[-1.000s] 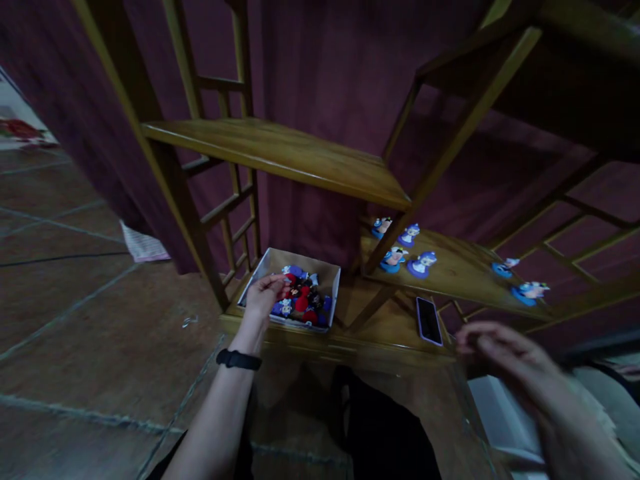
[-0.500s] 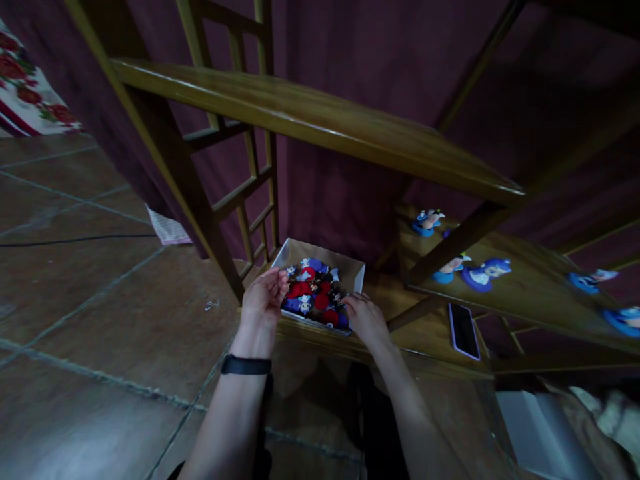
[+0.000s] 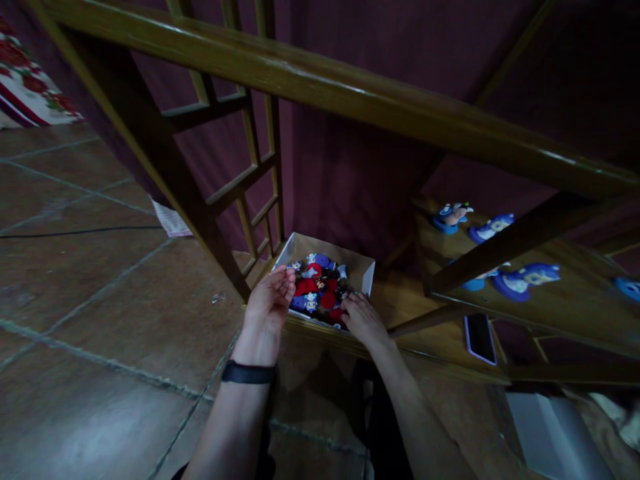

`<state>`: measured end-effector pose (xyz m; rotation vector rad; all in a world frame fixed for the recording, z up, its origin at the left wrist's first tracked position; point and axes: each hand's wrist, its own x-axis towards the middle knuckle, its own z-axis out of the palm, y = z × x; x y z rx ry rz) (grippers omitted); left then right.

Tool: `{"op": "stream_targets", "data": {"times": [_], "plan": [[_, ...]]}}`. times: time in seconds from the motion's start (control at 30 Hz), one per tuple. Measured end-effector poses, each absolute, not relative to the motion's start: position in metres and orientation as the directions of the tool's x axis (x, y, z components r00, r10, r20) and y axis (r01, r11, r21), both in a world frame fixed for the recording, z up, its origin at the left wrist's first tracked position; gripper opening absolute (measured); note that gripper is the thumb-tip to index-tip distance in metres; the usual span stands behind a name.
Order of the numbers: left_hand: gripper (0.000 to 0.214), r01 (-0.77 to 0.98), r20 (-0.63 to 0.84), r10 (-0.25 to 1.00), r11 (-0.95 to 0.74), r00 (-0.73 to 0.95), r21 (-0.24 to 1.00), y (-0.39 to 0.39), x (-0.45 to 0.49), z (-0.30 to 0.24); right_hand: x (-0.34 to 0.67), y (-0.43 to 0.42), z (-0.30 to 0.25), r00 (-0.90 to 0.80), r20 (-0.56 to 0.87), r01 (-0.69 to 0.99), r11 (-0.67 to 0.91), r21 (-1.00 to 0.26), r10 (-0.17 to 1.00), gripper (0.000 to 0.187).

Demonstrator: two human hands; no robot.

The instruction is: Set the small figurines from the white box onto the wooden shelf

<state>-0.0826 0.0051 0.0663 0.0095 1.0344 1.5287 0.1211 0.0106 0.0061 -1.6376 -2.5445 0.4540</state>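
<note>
A white box (image 3: 299,248) with low sides stands on the lower wooden shelf and holds several small figurines (image 3: 306,287) in red, purple, white and black, lying jumbled. My left hand (image 3: 271,297) is at the box's left edge, palm turned up, fingers loosely curved and apart, with nothing seen in it. A dark band circles that wrist. Over the right side of the box, my right hand (image 3: 364,319) reaches in with bent fingers among the figurines. Its fingertips are partly hidden, so whether they grip one cannot be made out.
On the raised shelf to the right stand several figurines on blue and purple bases (image 3: 527,280). A phone (image 3: 480,339) lies on the lower shelf. A wooden beam (image 3: 320,77) crosses above my hands. At the lower right is a pale grey box-like thing (image 3: 545,427).
My right hand has moved slightly further into the box, over its figurines. My left hand stays by the left edge. The view has shifted, bringing the beam nearer.
</note>
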Motion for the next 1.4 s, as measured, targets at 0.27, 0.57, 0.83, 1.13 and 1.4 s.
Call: {"op": "stream_targets", "data": {"times": [0.27, 0.57, 0.83, 1.13, 1.4], "plan": [[0.015, -0.831, -0.538, 0.809, 0.119, -0.235, 0.543, 0.003, -0.085, 0.065, 0.126, 0.020, 0.010, -0.319, -0.196, 0.866, 0.200, -0.458, 0.927, 0.005], [0.014, -0.838, -0.563, 0.781, 0.097, -0.271, 0.537, 0.003, -0.091, 0.071, 0.137, 0.029, 0.012, -0.220, -0.144, 0.746, 0.071, -0.662, 0.965, 0.009], [0.017, -0.852, -0.577, 0.778, 0.107, -0.250, 0.513, 0.003, -0.089, 0.071, 0.129, 0.019, 0.021, -0.427, -0.122, 0.710, 0.249, -0.658, 0.896, 0.019], [0.017, -0.854, -0.573, 0.784, 0.110, -0.240, 0.508, 0.002, -0.087, 0.072, 0.126, 0.003, 0.014, -0.361, -0.187, 0.931, 0.342, -0.124, 0.914, 0.027], [0.017, -0.858, -0.577, 0.792, 0.146, -0.197, 0.493, 0.000, -0.087, 0.073, 0.111, 0.001, 0.025, -0.304, -0.233, 0.953, 0.294, -0.079, 0.924, 0.036]]}}
